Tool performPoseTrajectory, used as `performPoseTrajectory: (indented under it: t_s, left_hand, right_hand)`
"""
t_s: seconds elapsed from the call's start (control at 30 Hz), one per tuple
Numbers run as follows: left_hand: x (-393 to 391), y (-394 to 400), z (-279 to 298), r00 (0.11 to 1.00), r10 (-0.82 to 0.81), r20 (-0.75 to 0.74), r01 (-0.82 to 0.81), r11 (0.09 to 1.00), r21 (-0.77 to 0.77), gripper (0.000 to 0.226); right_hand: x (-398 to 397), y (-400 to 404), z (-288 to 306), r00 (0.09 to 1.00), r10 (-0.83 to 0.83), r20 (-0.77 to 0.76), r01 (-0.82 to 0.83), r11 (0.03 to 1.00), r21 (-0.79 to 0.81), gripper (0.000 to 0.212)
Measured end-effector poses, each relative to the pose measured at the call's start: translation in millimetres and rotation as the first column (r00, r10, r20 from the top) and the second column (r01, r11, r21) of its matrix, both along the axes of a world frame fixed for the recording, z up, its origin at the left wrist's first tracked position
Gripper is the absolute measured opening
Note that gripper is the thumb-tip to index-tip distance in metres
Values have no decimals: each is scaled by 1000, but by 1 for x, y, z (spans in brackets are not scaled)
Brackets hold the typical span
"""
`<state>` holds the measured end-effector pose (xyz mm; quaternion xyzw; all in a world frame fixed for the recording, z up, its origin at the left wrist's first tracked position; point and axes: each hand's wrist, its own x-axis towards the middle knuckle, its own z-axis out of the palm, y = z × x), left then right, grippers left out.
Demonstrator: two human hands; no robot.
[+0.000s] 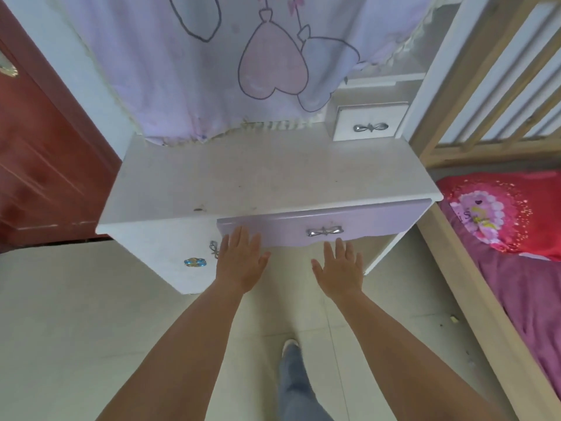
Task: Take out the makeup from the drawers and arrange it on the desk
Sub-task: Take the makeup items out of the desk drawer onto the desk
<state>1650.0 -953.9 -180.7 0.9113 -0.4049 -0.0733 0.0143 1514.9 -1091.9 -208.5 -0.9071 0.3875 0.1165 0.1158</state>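
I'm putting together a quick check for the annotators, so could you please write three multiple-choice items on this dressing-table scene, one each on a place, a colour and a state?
1. Where is the small white drawer?
A. On the desktop at its back right
B. Under the desktop at the left
C. On the floor

2. What colour is the front of the wide drawer under the desktop?
A. Red
B. Lilac
C. Green

3. How are the left hand and right hand?
A. Each holds a makeup item
B. Both grip the bow handle
C. Both open and empty

Answers:
1 A, it stands at the desk's far right corner.
2 B, its panel is pale purple.
3 C, the fingers are spread, with nothing in them, near the drawer's lower edge.
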Motion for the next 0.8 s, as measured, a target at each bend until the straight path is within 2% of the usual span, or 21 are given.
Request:
performPoseTrajectory:
  t_s: [0.1, 0.37, 0.43, 0.5, 0.53, 0.67, 0.8]
  left_hand:
    - [44, -39, -26, 1000, -8, -13, 9, 999, 53, 54]
    - [120, -95, -95, 992, -74, -105, 87, 989, 124, 56]
    - [124, -96, -97, 992, -123, -40, 124, 992, 22, 52]
    - [127, -94, -109, 973, -198, 119, 208, 975, -78, 47]
    - [128, -90, -112, 957, -232, 176, 252, 963, -99, 49]
    - [127, -77, -123, 880, -376, 291, 417, 904, -93, 44]
    - [111, -69, -119, 843, -452, 292, 511, 841, -177, 24]
  right_hand:
    - [35, -34, -37, 996, -21, -83, 25, 998, 52, 57]
    - [98, -82, -115, 970, 14, -243, -6, 999, 34, 55]
    - [102, -83, -119, 988, 17, -154, -40, 988, -149, 51]
    - [104, -88, -126, 991, 45, -124, -84, 941, -329, 38]
    - [102, -89, -128, 993, 46, -106, -83, 925, -370, 33]
    - [92, -83, -134, 997, 30, -71, -54, 924, -379, 23]
    - [70, -65, -130, 998, 45, -34, -56, 898, -435, 26]
